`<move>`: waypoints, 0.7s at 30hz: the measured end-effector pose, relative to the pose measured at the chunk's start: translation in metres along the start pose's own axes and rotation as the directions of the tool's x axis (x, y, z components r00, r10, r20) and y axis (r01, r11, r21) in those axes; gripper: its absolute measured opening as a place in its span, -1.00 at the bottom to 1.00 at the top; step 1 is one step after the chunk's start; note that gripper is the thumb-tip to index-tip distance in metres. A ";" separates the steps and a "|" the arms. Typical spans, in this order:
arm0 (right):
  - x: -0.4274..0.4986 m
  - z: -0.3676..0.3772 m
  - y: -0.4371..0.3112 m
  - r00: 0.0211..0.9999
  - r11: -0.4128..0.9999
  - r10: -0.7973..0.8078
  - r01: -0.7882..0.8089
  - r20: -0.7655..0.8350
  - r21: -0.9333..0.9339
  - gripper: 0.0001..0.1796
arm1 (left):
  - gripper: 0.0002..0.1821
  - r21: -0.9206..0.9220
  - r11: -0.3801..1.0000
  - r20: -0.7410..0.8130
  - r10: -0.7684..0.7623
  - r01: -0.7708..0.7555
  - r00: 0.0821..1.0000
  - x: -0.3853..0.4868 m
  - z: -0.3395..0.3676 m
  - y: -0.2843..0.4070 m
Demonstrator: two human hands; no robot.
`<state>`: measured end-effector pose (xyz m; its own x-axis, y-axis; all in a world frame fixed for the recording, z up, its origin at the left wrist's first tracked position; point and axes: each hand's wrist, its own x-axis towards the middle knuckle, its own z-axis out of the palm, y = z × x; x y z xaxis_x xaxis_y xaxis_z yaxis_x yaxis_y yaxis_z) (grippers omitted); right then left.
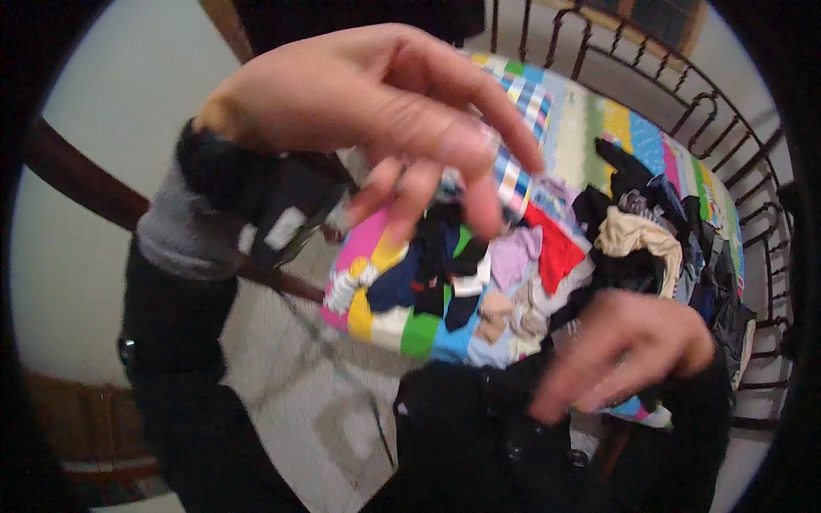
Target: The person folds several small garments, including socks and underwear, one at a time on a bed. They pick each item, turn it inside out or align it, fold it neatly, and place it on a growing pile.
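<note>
Close to the camera, my left hand is raised with its fingers bent and apart, and nothing shows in it. Lower right, my right hand hangs in front of my dark clothing, blurred, its fingers curled; whether they hold anything is unclear. Behind both lies a bed with a multicoloured striped sheet. Small garments are strewn across it: a red cloth, a lilac cloth, a navy cloth and a beige cloth. A cream garment tops a dark clothes pile beyond my right hand.
A dark railing with twisted bars curves along the bed's far and right sides. Pale floor shows at lower left. A dark bar crosses before the light wall. Under my left wrist is a black object with white patches.
</note>
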<state>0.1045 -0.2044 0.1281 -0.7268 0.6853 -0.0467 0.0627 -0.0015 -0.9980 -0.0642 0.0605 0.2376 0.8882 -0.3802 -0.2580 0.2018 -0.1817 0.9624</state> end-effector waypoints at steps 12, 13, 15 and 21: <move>0.141 -0.017 0.044 0.649 0.947 -0.182 0.319 -0.738 0.047 -0.72 | -0.78 -0.369 0.721 -0.901 -0.123 -0.586 0.416 0.113 -0.070 -0.068; 0.134 -0.019 0.046 0.651 0.953 -0.186 0.300 -0.736 0.025 -0.71 | -0.82 -0.225 0.866 -0.931 -0.056 -0.446 0.361 0.118 -0.071 -0.087; 0.112 -0.023 0.048 0.629 0.953 -0.116 0.288 -0.769 0.092 -0.73 | -0.80 0.075 0.994 -0.950 0.095 -0.078 0.296 0.118 -0.080 -0.115; 0.087 -0.026 0.047 0.659 0.962 -0.053 0.235 -0.750 0.139 -0.78 | -0.80 0.627 0.497 -0.715 0.674 0.600 0.188 0.129 -0.086 -0.155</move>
<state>0.0621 -0.1255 0.0785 0.0304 0.9981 0.0539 -0.2054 0.0590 -0.9769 0.0551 0.1179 0.0622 0.5979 0.4541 0.6605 0.3748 -0.8868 0.2704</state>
